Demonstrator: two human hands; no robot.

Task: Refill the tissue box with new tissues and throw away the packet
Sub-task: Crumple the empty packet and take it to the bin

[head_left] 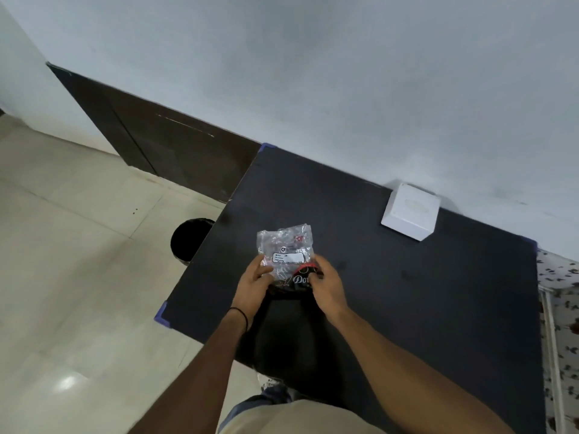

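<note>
A crinkled clear plastic tissue packet [285,252] with a white label and a black-and-red printed end is held above the black table [407,292]. My left hand [253,285] grips its left side, and my right hand [327,285] pinches the printed end on the right. The packet looks flat and see-through. A white square tissue box [410,211] stands at the table's far edge near the wall, well to the right of both hands. A black round bin [189,241] sits on the floor beside the table's left edge.
The grey wall runs behind the table. A dark brown cabinet panel [163,145] stands at the left along the wall. Pale floor tiles [78,277] lie to the left. A floral cloth [560,324] borders the table's right side.
</note>
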